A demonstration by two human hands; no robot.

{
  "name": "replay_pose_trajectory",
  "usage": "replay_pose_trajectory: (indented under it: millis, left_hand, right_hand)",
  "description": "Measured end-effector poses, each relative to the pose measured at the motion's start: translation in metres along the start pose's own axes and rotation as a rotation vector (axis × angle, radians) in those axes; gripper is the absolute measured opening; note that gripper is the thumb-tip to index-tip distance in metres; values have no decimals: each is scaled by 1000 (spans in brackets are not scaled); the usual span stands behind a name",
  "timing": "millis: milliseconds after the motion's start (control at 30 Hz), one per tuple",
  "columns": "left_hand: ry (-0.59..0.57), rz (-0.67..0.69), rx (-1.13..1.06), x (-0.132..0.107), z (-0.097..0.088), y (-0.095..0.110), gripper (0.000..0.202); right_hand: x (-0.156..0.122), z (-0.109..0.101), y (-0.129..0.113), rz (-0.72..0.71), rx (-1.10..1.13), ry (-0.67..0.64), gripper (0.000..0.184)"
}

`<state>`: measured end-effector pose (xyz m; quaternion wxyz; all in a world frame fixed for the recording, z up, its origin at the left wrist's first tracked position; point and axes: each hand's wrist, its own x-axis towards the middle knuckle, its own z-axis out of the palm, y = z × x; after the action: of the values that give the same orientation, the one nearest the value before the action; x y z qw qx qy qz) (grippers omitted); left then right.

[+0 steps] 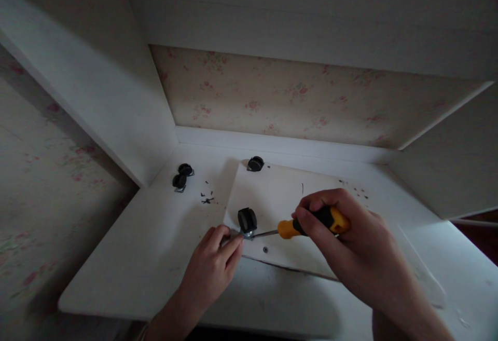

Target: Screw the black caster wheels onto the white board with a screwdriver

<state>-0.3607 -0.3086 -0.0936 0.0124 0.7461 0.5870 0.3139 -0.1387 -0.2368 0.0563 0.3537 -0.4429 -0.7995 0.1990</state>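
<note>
A: Since your right hand [346,237] is wrapped around the black-and-yellow screwdriver [287,229], right of centre in the lower half of the frame, where does the shaft lead?

B: Leftward, to the foot of the upright swivel caster [247,220] at lower centre. Your right fingers are closed about the handle with the thumb laid along it, a grip that probably lets you push and turn together.

A: And your left hand [212,258]?

B: It lies at lower left of centre, fingers bent, tips touching the caster's metal mounting plate [248,235]. You are likely steadying it against the screwdriver's force. Whether those tips pinch the plate or only press on it, I cannot tell.

A: What is under the plate?

B: The near left corner of your white panel [280,195], flat on the white desk [136,258], which presumably keeps it from rocking. A far caster [256,163] stands at the panel's back left corner, around mid-frame.

A: And left of the panel?

B: You have two spare casters [179,181] close together, with dark screws [207,201] scattered between them and the panel, seemingly put there to leave your working surface free yet within reach.
</note>
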Motion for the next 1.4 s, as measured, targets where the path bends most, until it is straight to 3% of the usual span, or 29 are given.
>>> replay_pose_trajectory:
  millis: [333, 1400]
  left_hand:
    - [-97, 52, 25, 4, -3, -8, 16]
    - [-73, 41, -68, 1, 1, -8, 22]
  right_hand:
    - [-3, -2, 4, 10, 19, 10, 13]
    - [-1, 2, 3, 53, 33, -33, 16]
